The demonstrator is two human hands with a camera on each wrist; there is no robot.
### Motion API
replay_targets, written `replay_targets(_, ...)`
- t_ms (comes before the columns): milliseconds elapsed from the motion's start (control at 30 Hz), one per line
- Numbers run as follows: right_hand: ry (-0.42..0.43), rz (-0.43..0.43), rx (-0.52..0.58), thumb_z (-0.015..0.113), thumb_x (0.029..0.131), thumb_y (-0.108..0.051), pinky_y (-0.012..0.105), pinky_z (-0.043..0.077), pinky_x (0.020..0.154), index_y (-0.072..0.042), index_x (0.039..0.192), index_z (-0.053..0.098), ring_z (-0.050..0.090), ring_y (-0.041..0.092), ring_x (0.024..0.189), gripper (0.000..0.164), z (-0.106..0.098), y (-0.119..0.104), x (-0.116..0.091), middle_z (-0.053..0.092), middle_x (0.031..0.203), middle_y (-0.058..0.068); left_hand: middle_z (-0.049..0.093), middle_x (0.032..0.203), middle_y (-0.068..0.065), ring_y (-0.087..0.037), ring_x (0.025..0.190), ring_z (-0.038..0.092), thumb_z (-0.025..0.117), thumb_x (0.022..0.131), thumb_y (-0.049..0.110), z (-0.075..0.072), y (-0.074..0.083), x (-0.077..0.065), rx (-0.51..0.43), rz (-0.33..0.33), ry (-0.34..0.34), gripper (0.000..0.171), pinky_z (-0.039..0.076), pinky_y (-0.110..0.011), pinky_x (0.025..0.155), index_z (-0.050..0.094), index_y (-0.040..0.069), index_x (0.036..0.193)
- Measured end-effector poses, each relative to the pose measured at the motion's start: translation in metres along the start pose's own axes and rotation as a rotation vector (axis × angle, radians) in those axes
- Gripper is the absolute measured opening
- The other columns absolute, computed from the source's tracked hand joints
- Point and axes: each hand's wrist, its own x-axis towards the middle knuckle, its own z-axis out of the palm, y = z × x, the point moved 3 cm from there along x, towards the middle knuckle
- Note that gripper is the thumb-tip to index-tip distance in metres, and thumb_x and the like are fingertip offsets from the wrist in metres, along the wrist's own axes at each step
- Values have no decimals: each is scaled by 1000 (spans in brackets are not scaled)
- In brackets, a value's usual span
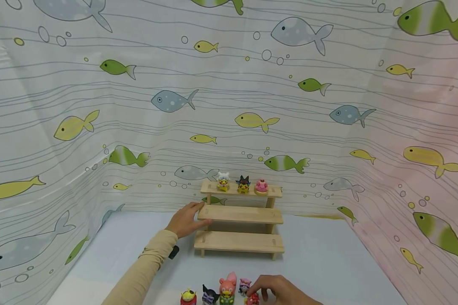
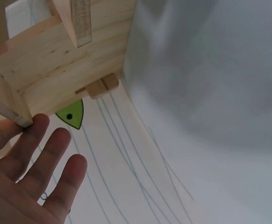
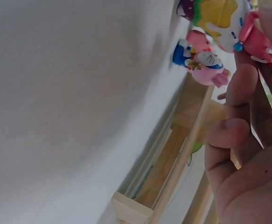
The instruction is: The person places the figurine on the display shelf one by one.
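A three-tier wooden display shelf (image 1: 238,214) stands on the white surface. My left hand (image 1: 185,220) holds the left end of its middle tier, thumb at the front and fingers behind; in the left wrist view the outer fingers (image 2: 52,147) spread away from the wood. My right hand (image 1: 280,290) pinches a red toy figurine (image 1: 253,298) low in the head view. The right wrist view shows it as a pink-red figure with yellow and white dripping shapes (image 3: 220,18). A small pink-and-white figurine (image 1: 245,284) stands beside that hand.
To the left of my right hand stand a pink figurine (image 1: 227,290), a black one (image 1: 210,295) and a yellow-and-red one (image 1: 188,297). White-topped (image 1: 223,182), dark-eared (image 1: 243,185) and pink (image 1: 261,187) figurines sit on the top tier. Fish-patterned sheeting (image 1: 229,93) encloses the surface.
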Motion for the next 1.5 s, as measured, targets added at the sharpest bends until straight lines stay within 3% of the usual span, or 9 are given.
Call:
replay_targets(200, 38, -47, -59, 71, 97, -19, 16, 41, 53, -12, 123, 70, 56, -1, 78, 26, -3, -3, 2, 69, 106, -8, 56, 143, -17, -38, 128, 55, 65, 87, 69, -4, 1, -3, -9, -16, -5, 88, 48, -55, 103, 52, 6, 149)
replay_targets(400, 100, -77, -126, 73, 96, -25, 20, 50, 60, -19, 123, 70, 58, 2, 77, 28, -13, -12, 5, 69, 110, -10, 55, 144, -17, -38, 129, 54, 66, 87, 69, -4, 0, -2, -23, -33, -7, 89, 47, -55, 104, 51, 7, 149)
replay_targets(567, 165, -72, -184, 75, 94, -29, 23, 49, 57, -25, 121, 70, 57, 5, 76, 28, -22, -19, 6, 70, 107, -13, 55, 144, -17, -37, 130, 54, 65, 87, 70, -2, -2, 1, -31, -33, -5, 89, 47, -54, 104, 51, 8, 149)
replay_targets(833, 251, -123, -263, 79, 90, -29, 23, 45, 52, -24, 118, 70, 59, 10, 71, 29, -34, -24, 13, 69, 99, -14, 56, 143, -17, -37, 129, 55, 67, 87, 69, -3, 0, -3, -39, -50, 7, 88, 48, -54, 103, 53, 8, 148)
replay_targets(933, 292, -130, -269, 79, 89, -29, 19, 42, 53, -24, 119, 70, 58, 11, 70, 31, -39, -24, 19, 67, 96, -13, 56, 143, -16, -37, 129, 55, 66, 86, 70, -4, 0, -5, -36, -50, 5, 89, 48, -54, 103, 53, 8, 148)
replay_targets(1200, 405, -121, -252, 81, 88, -30, 23, 47, 55, -23, 120, 71, 59, 11, 71, 34, -54, -24, 37, 68, 98, -10, 55, 144, -16, -37, 129, 55, 66, 88, 67, -5, 0, -1, -19, -34, 15, 86, 48, -54, 103, 52, 9, 149)
replay_targets(1367, 397, -96, -192, 79, 90, -28, 22, 45, 53, -21, 121, 71, 59, 11, 71, 33, -54, -19, 42, 69, 99, -8, 56, 143, -15, -36, 128, 56, 66, 86, 70, 1, -2, -2, -18, -48, 28, 88, 48, -54, 103, 54, 10, 148)
replay_targets(1500, 395, -93, -207, 78, 91, -29, 23, 45, 53, -21, 121, 71, 58, 11, 70, 31, -55, -18, 44, 68, 97, -8, 57, 143, -15, -36, 128, 56, 66, 86, 70, 4, -2, -4, -21, -40, 35, 87, 49, -54, 102, 54, 10, 148)
